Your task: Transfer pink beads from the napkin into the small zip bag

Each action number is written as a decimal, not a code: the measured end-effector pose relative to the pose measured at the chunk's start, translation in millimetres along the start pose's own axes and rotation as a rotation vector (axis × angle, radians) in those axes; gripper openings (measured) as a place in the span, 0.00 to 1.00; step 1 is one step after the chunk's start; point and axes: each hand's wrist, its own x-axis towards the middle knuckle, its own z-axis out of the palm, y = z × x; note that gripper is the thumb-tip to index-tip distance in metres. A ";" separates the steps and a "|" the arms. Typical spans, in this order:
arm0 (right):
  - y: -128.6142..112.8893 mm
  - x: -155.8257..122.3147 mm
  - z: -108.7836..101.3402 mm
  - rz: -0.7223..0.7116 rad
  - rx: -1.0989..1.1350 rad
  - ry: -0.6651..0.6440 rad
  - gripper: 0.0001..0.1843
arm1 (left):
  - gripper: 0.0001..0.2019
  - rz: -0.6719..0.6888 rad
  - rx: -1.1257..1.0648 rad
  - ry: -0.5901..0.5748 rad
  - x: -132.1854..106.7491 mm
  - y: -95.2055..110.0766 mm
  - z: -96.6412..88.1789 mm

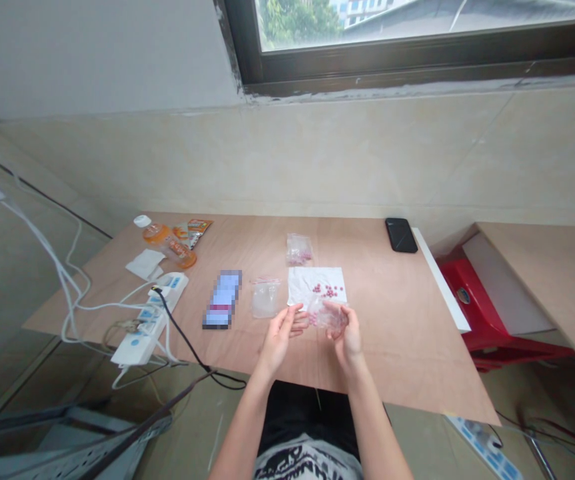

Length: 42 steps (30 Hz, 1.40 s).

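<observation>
A clear plastic bag with pinkish contents is in my right hand, the thumb and fingers closed on its right side. My left hand is at the bag's left edge, fingers stretched out and thumb apart; whether the fingertips touch the bag is hard to tell. Just beyond the hands lies a white sheet with several small red beads scattered on it. A second clear bag, with reddish pieces at its bottom, lies behind the sheet. To the left, a flat clear zip bag rests on the table.
On the wooden table are a phone with a lit screen, a black phone, an orange drink bottle, a snack packet, a tissue and a power strip with cables. A red stool stands at right.
</observation>
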 end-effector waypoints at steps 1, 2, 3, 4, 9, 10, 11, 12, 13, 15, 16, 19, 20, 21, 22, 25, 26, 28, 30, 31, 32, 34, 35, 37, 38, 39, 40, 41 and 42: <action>3.2 2.0 -1.2 0.002 0.005 0.012 0.16 | 0.32 0.000 -0.012 0.009 -1.2 1.0 1.7; 6.0 3.8 -2.4 0.000 0.011 0.019 0.16 | 0.31 0.007 -0.016 0.018 -2.4 2.1 3.0; 8.3 5.4 -3.3 -0.006 0.019 0.021 0.15 | 0.30 0.016 -0.018 0.021 -3.5 3.3 4.2; 10.0 6.6 -4.0 -0.009 0.030 0.016 0.14 | 0.28 0.024 -0.019 0.020 -4.4 4.6 5.2; 12.8 5.5 -2.5 0.054 0.117 0.002 0.12 | 0.23 0.088 -0.013 -0.009 -9.5 12.2 11.4; 12.7 4.5 -1.7 0.082 0.148 -0.001 0.11 | 0.22 0.103 -0.013 -0.017 -10.5 13.5 13.0; 12.7 3.4 -0.9 0.113 0.186 -0.004 0.10 | 0.21 0.117 -0.012 -0.023 -11.4 14.5 14.6; 12.8 2.5 0.0 0.146 0.228 -0.007 0.09 | 0.20 0.128 -0.009 -0.027 -12.1 15.1 16.0; 13.0 1.7 0.8 0.176 0.271 -0.010 0.09 | 0.20 0.137 -0.002 -0.028 -12.6 15.3 17.1; 14.1 0.8 2.5 0.224 0.342 -0.023 0.07 | 0.19 0.159 0.034 -0.023 -13.1 14.1 18.4; 14.9 0.7 3.2 0.237 0.368 -0.028 0.07 | 0.18 0.178 0.070 -0.016 -13.2 12.8 18.5; 19.0 0.8 5.0 0.239 0.400 -0.039 0.05 | 0.16 0.263 0.249 0.033 -13.6 7.9 17.8; 20.7 1.0 5.5 0.234 0.399 -0.041 0.05 | 0.15 0.291 0.314 0.050 -13.8 6.6 17.5; 22.5 1.1 5.8 0.228 0.392 -0.042 0.05 | 0.13 0.312 0.368 0.062 -14.1 5.6 17.3; 24.1 1.1 6.0 0.224 0.379 -0.043 0.04 | 0.10 0.327 0.407 0.070 -14.4 5.1 17.1; 28.1 1.0 6.5 0.222 0.352 -0.045 0.06 | 0.06 0.341 0.445 0.094 -15.1 5.8 16.1; 28.9 0.9 6.7 0.228 0.345 -0.059 0.06 | 0.06 0.340 0.446 0.103 -15.3 6.5 15.4; 30.0 0.8 6.9 0.246 0.324 -0.107 0.08 | 0.06 0.335 0.444 0.110 -15.5 8.1 13.4; 30.7 0.8 7.1 0.268 0.295 -0.150 0.10 | 0.06 0.327 0.447 0.113 -15.6 9.8 10.7; 31.2 0.8 7.2 0.274 0.283 -0.159 0.11 | 0.06 0.323 0.454 0.117 -15.7 10.5 9.3; 31.8 0.9 7.3 0.275 0.276 -0.160 0.11 | 0.06 0.317 0.463 0.123 -15.8 11.1 8.1; 33.5 1.1 7.7 0.277 0.272 -0.161 0.12 | 0.06 0.305 0.480 0.135 -15.8 12.0 6.4; 34.5 1.3 7.9 0.281 0.277 -0.164 0.12 | 0.06 0.300 0.480 0.137 -15.7 12.2 5.9; 36.5 1.7 8.3 0.301 0.306 -0.173 0.12 | 0.06 0.297 0.463 0.133 -15.3 12.3 5.5; 37.4 2.0 8.5 0.315 0.327 -0.177 0.12 | 0.06 0.299 0.452 0.131 -14.9 12.2 5.3; 38.1 2.3 8.6 0.325 0.350 -0.178 0.12 | 0.06 0.302 0.443 0.129 -14.6 12.1 5.0; 38.7 2.6 8.6 0.331 0.372 -0.177 0.13 | 0.06 0.305 0.431 0.129 -14.1 12.1 4.6; 39.1 3.0 8.5 0.333 0.391 -0.175 0.13 | 0.06 0.306 0.418 0.131 -13.7 12.1 3.9; 39.4 3.3 8.3 0.333 0.401 -0.173 0.14 | 0.06 0.306 0.401 0.134 -13.3 12.2 3.0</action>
